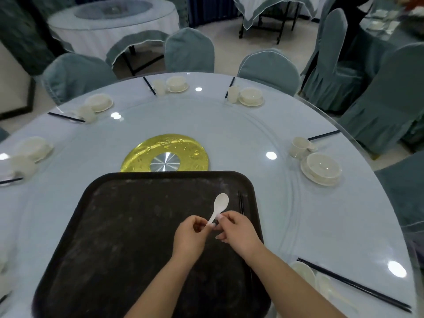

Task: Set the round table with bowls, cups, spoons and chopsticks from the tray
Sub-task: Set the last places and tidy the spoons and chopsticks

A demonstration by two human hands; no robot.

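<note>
Both hands meet over the right half of a dark brown, rounded-corner plastic tray, and between them they hold one white, glossy soup spoon by the end of its handle. The left hand has its fingers curled inward, thumb and forefinger pinching the handle tip. The right hand is curled too, its fingertips closing on the same handle end from the other side. The spoon's oval bowl points up and away, toward the tray's far right corner, lifted off the tray as far as one can tell.

The tray's surface is matte, scuffed and dusted with pale smears. Along its right edge lies a pair of thin dark chopsticks, parallel to the rim.

The tray sits at the near edge of a large round table with a smooth, pale blue-white glass top that reflects ceiling lights. At its centre a shiny gold disc with a brushed metal hub shows just past the tray's far edge. Around the tabletop's rim stand place settings: cream bowls on saucers, such as the one at the right edge, each with a small cream cup and dark chopsticks beside it. At the near right edge more dark chopsticks lie beside pale crockery.

Chairs in grey-green fabric covers ring the table; other draped tables stand behind on a light floor.
</note>
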